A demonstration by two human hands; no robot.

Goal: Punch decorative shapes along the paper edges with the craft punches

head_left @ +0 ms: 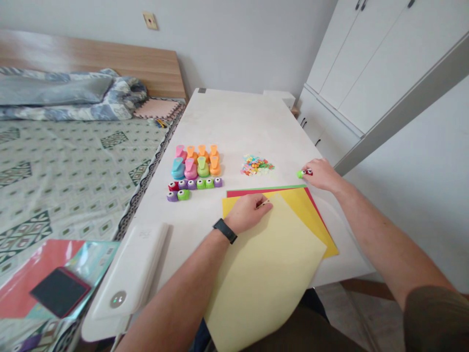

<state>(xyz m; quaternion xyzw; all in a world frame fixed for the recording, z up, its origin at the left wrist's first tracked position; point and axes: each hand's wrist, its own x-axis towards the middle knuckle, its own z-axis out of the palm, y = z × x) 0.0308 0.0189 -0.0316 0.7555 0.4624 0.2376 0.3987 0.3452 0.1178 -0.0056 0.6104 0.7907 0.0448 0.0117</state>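
The left hand (247,213) is curled, pinching a thin stick (263,204) above a sheet of pale yellow paper (264,274) stacked on other colored paper on the white table (234,117). The right hand (319,175) lies curved against a small green punch (301,174) past the stack's far corner, though whether it grips is unclear. Rows of craft punches (196,168) and paper cutouts (256,165) sit nearby.

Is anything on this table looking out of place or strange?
The pale yellow paper sheet looks odd: it lies skewed across the other sheets and hangs past the edge of the table. Small colored paper cut-outs also sit in a loose heap beside the neat rows of craft punches.
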